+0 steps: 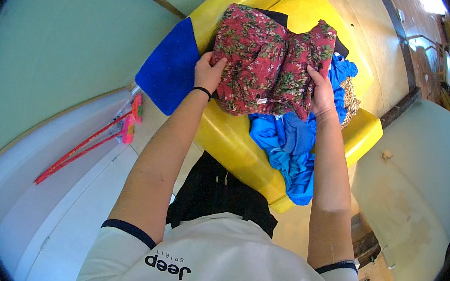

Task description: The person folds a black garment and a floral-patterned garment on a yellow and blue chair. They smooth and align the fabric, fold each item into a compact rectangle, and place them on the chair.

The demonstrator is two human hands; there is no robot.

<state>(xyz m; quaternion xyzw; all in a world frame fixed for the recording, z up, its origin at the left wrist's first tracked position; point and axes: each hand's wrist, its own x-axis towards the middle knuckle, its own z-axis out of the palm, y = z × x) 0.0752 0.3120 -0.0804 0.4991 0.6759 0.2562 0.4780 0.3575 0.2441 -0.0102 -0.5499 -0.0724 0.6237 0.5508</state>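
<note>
Both of my hands grip a red floral-print garment (262, 62) by its opposite sides. The cloth is folded into a rough rectangle, with a small white tag at its near edge. My left hand (209, 72) pinches the left side, thumb on top. On the right side, my right hand (322, 91) holds it the same way, fingers hidden behind the cloth. Black fabric (277, 17) shows behind the garment's far edge. Beneath and to the right lies a heap of crumpled blue clothing (287, 139), and leopard-print fabric (350, 102) sticks out beyond my right hand.
A yellow upholstered seat (229, 137) bears the clothes. Flat blue cloth (171, 65) covers its left side. A red-handled broom (85, 142) and a similar pink-headed one lean by the left wall (67, 33). Another pale wall (420, 161) stands to the right.
</note>
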